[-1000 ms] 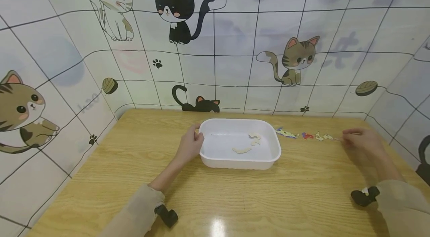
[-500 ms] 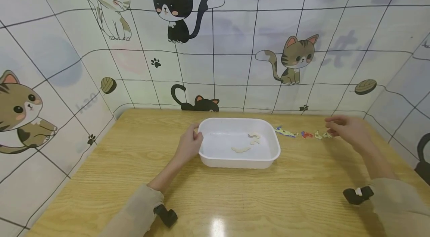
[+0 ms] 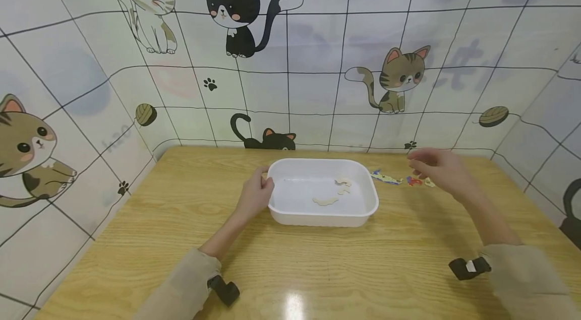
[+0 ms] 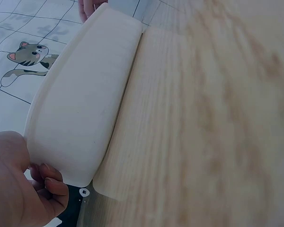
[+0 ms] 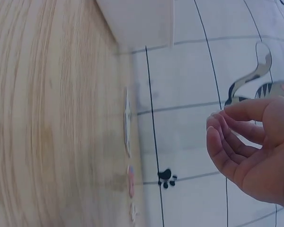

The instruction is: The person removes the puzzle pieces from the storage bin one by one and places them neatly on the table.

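My left hand point(image 3: 256, 190) grips the left rim of a white plastic tray point(image 3: 324, 220), thumb inside the wall; in the left wrist view that hand point(image 4: 45, 191) has its fingers curled at the tray's end. Inside the tray lie a few small cream-coloured, irregular flat pieces point(image 3: 326, 202). My right hand point(image 3: 440, 169) hovers above a row of flat printed pieces, fingers loosely bent. Nothing shows between its fingertips in the right wrist view point(image 5: 255, 146). The row holds a long blue-and-yellow piece point(image 3: 386, 178), a red piece point(image 3: 414, 181) and a pale yellow piece point(image 3: 429, 182), partly covered.
A wooden table point(image 3: 290, 259) bears the tray near its back edge. Behind and at both sides stands a white wall covering point(image 3: 313, 93) printed with grid lines and cartoon cats. Each sleeve has a black strap device point(image 3: 469, 267) near the wrist.
My right hand has lifted from the right end of the row and moved left towards the tray, now covering the row's right part. My left hand and the tray stay in place.
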`<action>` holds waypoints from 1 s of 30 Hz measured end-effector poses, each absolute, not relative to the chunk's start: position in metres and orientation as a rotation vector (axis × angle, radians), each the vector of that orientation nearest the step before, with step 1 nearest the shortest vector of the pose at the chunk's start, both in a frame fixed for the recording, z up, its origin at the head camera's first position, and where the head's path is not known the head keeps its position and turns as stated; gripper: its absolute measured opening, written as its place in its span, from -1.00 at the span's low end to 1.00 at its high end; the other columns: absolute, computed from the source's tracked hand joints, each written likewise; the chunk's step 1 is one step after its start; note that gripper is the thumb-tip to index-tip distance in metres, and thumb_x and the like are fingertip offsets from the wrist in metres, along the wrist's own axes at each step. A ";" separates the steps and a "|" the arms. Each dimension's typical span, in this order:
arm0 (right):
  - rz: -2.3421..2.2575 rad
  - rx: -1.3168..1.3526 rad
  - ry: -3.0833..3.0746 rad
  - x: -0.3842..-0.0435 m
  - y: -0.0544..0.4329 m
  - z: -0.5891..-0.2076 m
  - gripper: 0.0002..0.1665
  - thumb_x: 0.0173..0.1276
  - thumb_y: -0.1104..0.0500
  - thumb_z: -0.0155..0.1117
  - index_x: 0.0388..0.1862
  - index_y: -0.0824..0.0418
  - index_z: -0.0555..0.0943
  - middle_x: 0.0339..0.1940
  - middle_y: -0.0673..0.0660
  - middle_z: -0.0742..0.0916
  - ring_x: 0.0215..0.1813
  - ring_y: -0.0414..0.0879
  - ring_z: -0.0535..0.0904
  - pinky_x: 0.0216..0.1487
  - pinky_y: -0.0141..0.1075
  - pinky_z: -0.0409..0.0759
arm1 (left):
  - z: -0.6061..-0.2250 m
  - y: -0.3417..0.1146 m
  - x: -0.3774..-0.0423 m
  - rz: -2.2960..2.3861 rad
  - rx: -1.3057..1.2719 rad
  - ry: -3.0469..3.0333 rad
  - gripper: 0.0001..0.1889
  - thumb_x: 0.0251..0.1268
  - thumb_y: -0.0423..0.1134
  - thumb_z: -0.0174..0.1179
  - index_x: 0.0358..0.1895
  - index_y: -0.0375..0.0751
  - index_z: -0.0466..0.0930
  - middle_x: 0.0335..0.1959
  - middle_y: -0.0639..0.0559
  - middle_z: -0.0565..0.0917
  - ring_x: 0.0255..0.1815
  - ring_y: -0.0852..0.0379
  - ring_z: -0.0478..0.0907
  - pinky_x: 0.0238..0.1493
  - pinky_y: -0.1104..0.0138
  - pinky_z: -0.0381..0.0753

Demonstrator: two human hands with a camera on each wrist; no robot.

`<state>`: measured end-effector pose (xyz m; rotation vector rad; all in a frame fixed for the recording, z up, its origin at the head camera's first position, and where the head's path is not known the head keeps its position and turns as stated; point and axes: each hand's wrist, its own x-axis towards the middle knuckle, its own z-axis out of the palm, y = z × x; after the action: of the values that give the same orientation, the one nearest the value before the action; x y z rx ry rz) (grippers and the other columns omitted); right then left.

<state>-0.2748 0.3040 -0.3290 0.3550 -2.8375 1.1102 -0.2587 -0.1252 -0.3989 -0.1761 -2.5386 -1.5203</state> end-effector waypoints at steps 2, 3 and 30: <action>1.086 0.397 -2.832 -0.273 0.294 -0.327 -0.51 0.55 -0.01 0.16 0.21 0.35 0.56 -0.09 0.28 0.74 -0.24 -0.18 0.65 -0.27 -0.31 0.63 | -0.399 -0.125 -0.259 -1.517 -0.180 -2.536 -0.56 0.45 -0.36 -0.01 0.33 -0.45 0.39 -0.53 0.00 0.46 -0.57 0.15 0.39 -0.54 0.37 0.41; 1.081 0.414 -2.832 -0.272 0.290 -0.325 -0.52 0.54 -0.01 0.17 0.20 0.33 0.57 -0.10 0.26 0.75 -0.23 -0.15 0.66 -0.28 -0.30 0.63 | -0.399 -0.125 -0.259 -1.518 -0.183 -2.536 -0.56 0.45 -0.36 -0.01 0.33 -0.45 0.39 -0.53 0.00 0.46 -0.57 0.15 0.39 -0.54 0.37 0.41; 1.185 0.981 -2.796 -0.287 0.190 -0.348 -0.82 0.41 0.27 0.31 -0.06 0.31 0.67 -0.26 0.11 0.73 -0.25 0.11 0.66 -0.21 -0.33 0.62 | -0.399 -0.126 -0.260 -1.517 -0.179 -2.539 -0.54 0.44 -0.35 -0.01 0.34 -0.46 0.38 -0.53 -0.01 0.47 -0.55 0.14 0.39 -0.51 0.35 0.42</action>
<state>-0.2870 0.1902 -0.3477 0.9809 -2.7959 1.1845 -0.2597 -0.1263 -0.3987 -0.1792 -2.5394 -1.5171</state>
